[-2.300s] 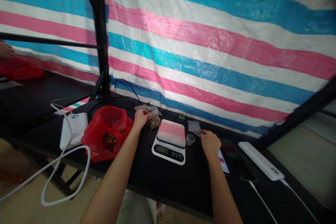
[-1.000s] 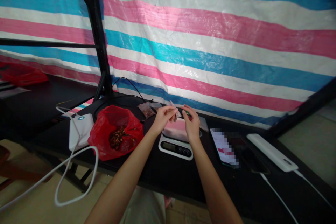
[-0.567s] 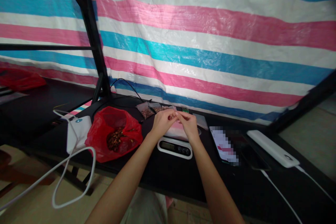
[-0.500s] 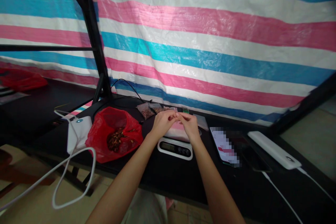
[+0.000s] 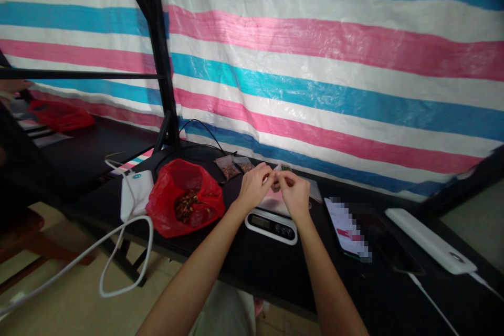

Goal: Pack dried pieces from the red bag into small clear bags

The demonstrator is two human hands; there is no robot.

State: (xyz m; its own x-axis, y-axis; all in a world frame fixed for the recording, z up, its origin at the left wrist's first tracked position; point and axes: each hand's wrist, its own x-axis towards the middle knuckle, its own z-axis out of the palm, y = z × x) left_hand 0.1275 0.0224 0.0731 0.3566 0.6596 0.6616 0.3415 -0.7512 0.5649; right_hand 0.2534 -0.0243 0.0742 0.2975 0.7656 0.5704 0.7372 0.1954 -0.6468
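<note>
Small clear bag (image 5: 276, 186) with brownish contents, up between the two hands, over the pink-and-white plate of the kitchen scale (image 5: 271, 227); much of it behind fingers. Left hand (image 5: 253, 188) on its left side, thumb and fingers drawn together in a pinch at the bag's upper part. Right hand (image 5: 298, 192) opposite, fingers curled, tips nearly meeting the left's; it too seems to pinch the bag, exact hold hidden.

Left of the hands, at the table's back: two more filled bags (image 5: 228, 168), side by side. Nearer, an open red plastic bag (image 5: 167, 194) with brown pieces (image 5: 187, 206) inside.

Against earlier: some two seconds ago the hands were well apart, left among the small bags, right at a flat clear packet beyond the scale. Now they meet above the scale. Half a second ago the fingers hid the brown contents; now these show.
</note>
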